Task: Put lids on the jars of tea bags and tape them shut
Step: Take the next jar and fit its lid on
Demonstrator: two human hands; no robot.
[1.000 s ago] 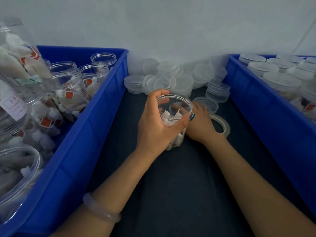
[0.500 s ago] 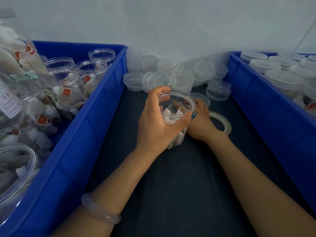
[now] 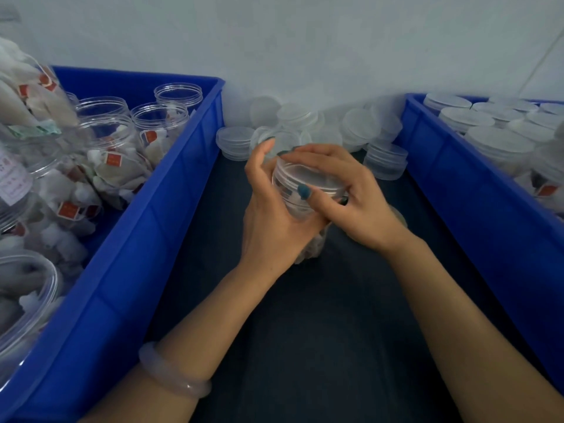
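A clear plastic jar of tea bags (image 3: 311, 245) stands on the dark table between two blue crates. My left hand (image 3: 274, 215) grips its side, thumb across the front. A clear lid (image 3: 308, 178) sits on the jar's mouth, and my right hand (image 3: 351, 193) holds it from the right with fingers curled over its far rim. A roll of clear tape (image 3: 399, 216) lies on the table behind my right hand, mostly hidden.
The left blue crate (image 3: 158, 227) holds several open jars of tea bags (image 3: 116, 154). The right blue crate (image 3: 457, 178) holds several lidded jars (image 3: 500, 145). Loose clear lids (image 3: 384, 160) are piled against the white wall behind the jar.
My right hand left the jar's right side, came up with a lid and set it on the jar's mouth. My left hand kept its grip on the jar.
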